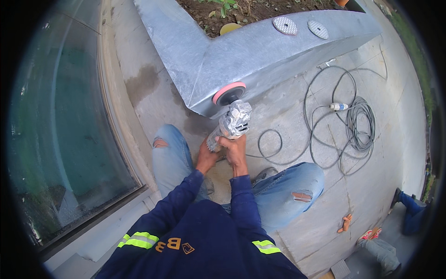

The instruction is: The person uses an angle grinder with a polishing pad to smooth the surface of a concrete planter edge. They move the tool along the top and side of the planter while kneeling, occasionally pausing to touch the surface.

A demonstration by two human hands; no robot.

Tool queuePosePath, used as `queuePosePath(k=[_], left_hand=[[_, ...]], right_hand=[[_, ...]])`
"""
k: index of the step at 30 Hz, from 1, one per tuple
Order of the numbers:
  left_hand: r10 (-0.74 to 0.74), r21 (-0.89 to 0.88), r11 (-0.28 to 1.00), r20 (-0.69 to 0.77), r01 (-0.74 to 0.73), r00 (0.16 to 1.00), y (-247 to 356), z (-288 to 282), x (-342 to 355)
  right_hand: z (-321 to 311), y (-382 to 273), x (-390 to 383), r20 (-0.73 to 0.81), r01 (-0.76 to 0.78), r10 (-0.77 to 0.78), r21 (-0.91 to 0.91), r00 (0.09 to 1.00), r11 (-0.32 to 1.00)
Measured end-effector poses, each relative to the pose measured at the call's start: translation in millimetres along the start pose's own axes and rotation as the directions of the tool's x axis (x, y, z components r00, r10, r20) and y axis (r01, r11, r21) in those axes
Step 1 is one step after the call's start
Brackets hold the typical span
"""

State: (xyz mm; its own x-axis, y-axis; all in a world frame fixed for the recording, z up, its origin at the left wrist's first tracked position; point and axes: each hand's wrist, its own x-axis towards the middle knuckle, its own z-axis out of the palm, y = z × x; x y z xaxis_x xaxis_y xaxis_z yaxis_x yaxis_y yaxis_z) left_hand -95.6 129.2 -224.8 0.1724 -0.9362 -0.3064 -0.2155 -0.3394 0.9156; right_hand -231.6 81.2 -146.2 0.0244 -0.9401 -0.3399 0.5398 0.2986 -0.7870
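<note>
My left hand [206, 156] is closed round the rear of an angle grinder [235, 120] whose body looks wrapped in silvery covering. Beside it, my right hand [235, 151] grips the same tool, its thumb over the body. At the tool's far end a pink-rimmed disc on a black backing pad [230, 96] is against or very near the front edge of the grey stone planter [260, 53], close to its corner. Whether the disc is spinning I cannot tell. On the planter's top lie two round white dotted polishing pads [285, 25].
A coiled dark cable [362, 123] with a white-and-blue connector [338, 106] spreads over the paved floor to the right. Glass panes [65, 121] in a frame stand at left. Soil [200, 10] and a yellow disc [230, 29] are behind the rim. Other people's legs [383, 255] show lower right.
</note>
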Motion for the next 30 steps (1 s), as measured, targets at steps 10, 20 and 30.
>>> queuePosePath(k=[10,20,30], left_hand=[[0.007,0.009,1.0,0.054,-0.007,0.999,-14.2,4.2,6.2],[-0.015,0.041,0.999,0.123,0.01,0.992,9.3,4.7,3.3],[0.011,0.01,1.0,0.129,-0.013,0.992,6.1,0.3,4.5]], right_hand=[[-2.6,-0.9,4.5,0.008,0.02,-0.02,-0.07,1.0,0.997],[-5.7,3.6,6.1,-0.031,0.019,-0.018,0.014,0.999,1.0],[-2.0,-2.5,4.8,-0.039,0.017,-0.015,0.058,0.999,0.998]])
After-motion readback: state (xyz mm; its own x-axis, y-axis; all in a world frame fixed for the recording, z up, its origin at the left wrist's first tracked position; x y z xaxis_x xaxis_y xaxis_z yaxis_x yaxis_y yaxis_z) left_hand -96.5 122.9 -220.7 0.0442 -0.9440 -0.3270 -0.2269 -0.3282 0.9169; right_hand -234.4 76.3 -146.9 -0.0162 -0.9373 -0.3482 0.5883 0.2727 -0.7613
